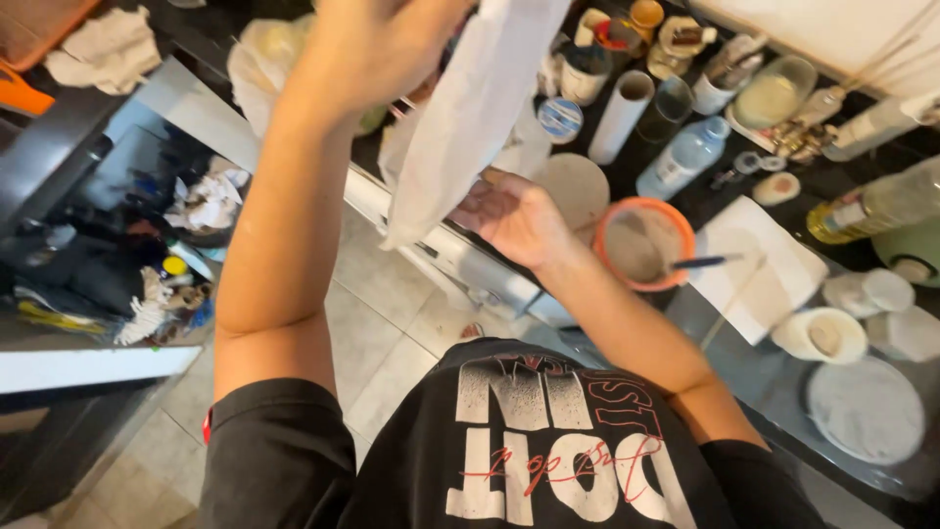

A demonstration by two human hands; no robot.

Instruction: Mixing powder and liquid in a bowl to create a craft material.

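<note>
Overhead, left hand [367,39] seemingly grips white bag [470,118] | right hand [514,217] cupped beneath, past counter edge [470,257]

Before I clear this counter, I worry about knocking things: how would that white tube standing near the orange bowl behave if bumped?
The white tube stands on end, tall and narrow, so it probably tips easily. Being round, it would likely roll once down. It looks hollow, so probably light. The crowded jars around it might stop it.

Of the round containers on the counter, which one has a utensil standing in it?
The orange-rimmed bowl just beyond the right hand: a dark-handled utensil sticks out of it. The white cup and the flat plate hold none.
</note>
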